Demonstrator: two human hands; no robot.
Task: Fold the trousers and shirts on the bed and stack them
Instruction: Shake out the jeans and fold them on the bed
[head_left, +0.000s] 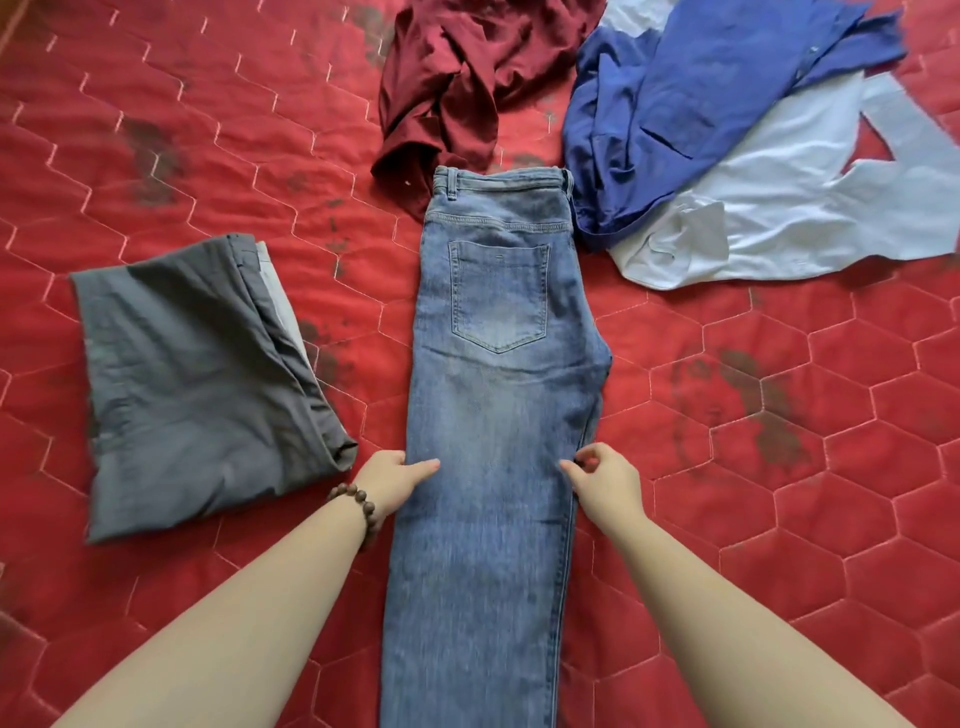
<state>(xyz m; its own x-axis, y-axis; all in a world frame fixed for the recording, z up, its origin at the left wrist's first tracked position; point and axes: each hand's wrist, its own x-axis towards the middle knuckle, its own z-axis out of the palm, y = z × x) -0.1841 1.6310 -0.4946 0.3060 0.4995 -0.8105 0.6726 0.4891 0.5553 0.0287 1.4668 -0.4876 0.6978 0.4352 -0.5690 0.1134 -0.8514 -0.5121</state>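
While the blue jeans (498, 415) are lying lengthwise down the middle of the red quilted bed (779, 441) — folded leg over leg, back pocket facing up, waistband at the far end — both hands are working at their edges about halfway along. The left hand (392, 480), with a brown bead bracelet (358, 512) sitting on its wrist, is gripping the jeans' left edge: its thumb is lying on top of the denim and its fingers are curling under the edge. The right hand (605, 475) is pinching the right edge between thumb and curled fingers. Folded grey trousers (202, 389) are resting on the bed to the left of the jeans, just beside the left hand. Beyond the waistband, a crumpled maroon shirt (457, 88) is touching the jeans' far left corner, and at the far right a royal-blue shirt (691, 109) is lying rumpled over a pale blue shirt (795, 202).
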